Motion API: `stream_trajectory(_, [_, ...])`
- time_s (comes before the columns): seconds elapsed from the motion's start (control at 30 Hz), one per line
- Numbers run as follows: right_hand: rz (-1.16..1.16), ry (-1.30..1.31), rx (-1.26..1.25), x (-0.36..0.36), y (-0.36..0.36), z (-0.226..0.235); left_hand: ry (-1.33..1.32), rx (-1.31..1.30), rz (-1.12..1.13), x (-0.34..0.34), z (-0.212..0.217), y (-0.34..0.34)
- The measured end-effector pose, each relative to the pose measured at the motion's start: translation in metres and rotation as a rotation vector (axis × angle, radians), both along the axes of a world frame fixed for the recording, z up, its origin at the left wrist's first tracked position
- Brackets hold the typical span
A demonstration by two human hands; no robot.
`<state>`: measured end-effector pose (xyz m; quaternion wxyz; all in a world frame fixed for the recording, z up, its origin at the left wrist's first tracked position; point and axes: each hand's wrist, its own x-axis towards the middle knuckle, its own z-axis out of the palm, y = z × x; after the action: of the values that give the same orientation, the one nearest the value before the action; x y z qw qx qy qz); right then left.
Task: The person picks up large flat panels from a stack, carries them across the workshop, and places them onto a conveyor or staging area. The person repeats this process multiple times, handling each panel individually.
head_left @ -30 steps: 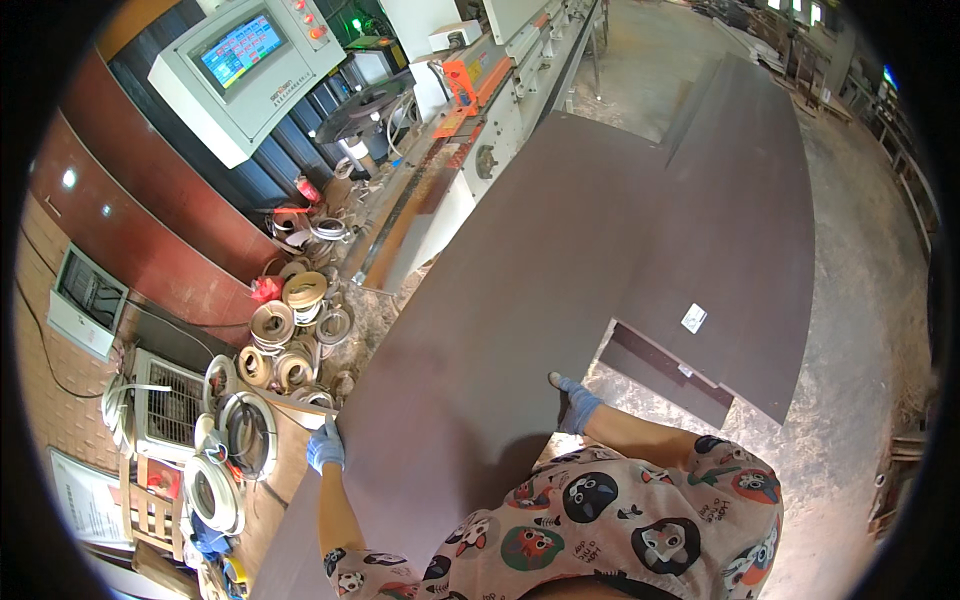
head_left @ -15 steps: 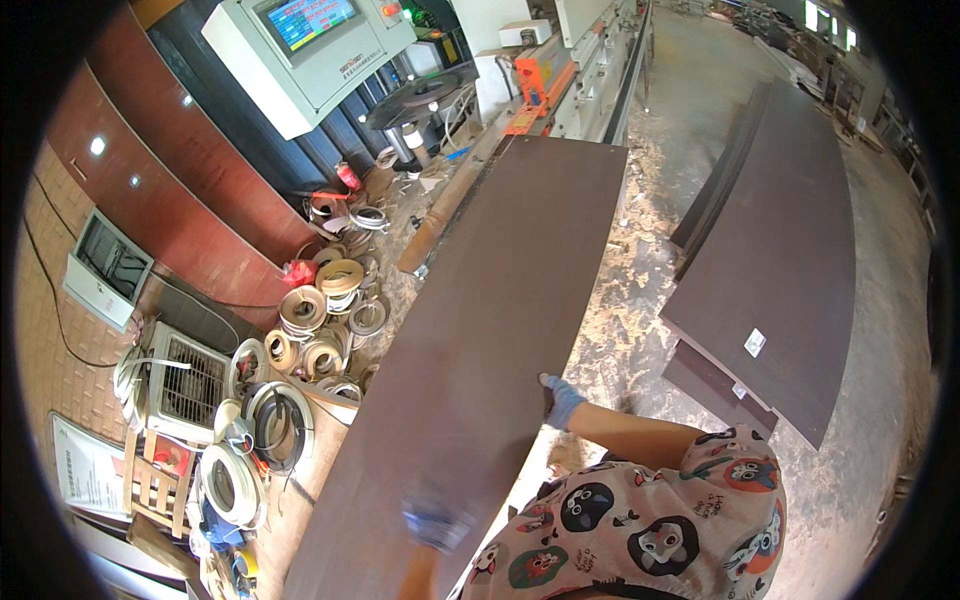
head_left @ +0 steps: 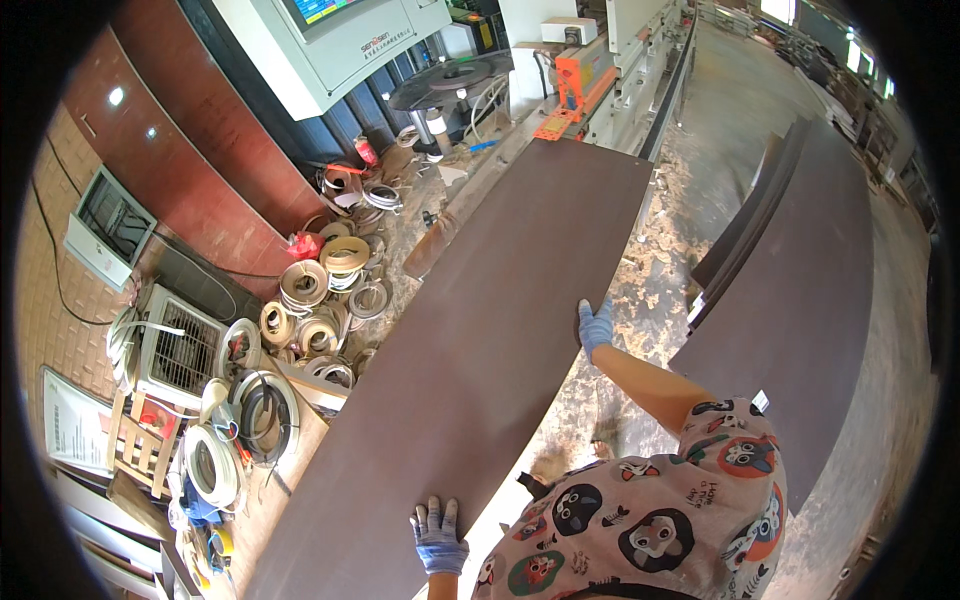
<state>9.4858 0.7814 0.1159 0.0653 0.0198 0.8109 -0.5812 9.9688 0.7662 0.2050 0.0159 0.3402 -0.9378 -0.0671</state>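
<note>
Brown board (head_left: 480,340), long and flat, lies slanted from the bottom left up toward the machine (head_left: 620,60) at the top. Its far end sits close to the machine's orange part. Its near end runs out of view at the bottom.

Both hands wear blue gloves. The left hand (head_left: 438,535) lies flat on the board near its right edge, low in the picture, with fingers spread. The right hand (head_left: 595,325) grips the same right edge higher up, with fingers curled over it.

Right of that edge is a strip of dusty floor (head_left: 650,260) with sawdust on it. That strip is open room, and the person stands in it.

Past the strip is a stack of big brown boards (head_left: 800,290). Its edges face the person. It is well apart from the board in the hands.

Left of the board there is little room. Rolls of edge tape (head_left: 320,290) lie in a heap just beside its left edge. A white box with a grille (head_left: 180,345) and coils of hose (head_left: 260,410) sit near them. A grey control box with a screen (head_left: 340,40) stands at the top left.
</note>
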Motion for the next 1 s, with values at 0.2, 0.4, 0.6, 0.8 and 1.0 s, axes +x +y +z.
stream_trajectory(0.2, [-0.053, -0.059, -0.091, -0.018, -0.015, -0.005, -0.046, -0.016, 0.015, -0.018, -0.011, -0.012])
stream_trajectory(0.4, [-0.067, -0.046, -0.119, -0.032, -0.017, -0.010, -0.013, -0.024, 0.002, -0.030, -0.020, -0.012])
stream_trajectory(0.6, [-0.071, -0.103, -0.147, -0.055, -0.023, -0.015, 0.021, -0.067, -0.017, -0.055, -0.018, -0.011])
stream_trajectory(0.8, [-0.072, -0.124, -0.205, -0.080, -0.021, 0.001, -0.085, -0.055, -0.013, -0.077, -0.021, -0.009])
stream_trajectory(1.0, [-0.083, -0.094, -0.211, -0.137, -0.018, 0.008, -0.063, 0.001, -0.027, -0.142, -0.010, -0.012])
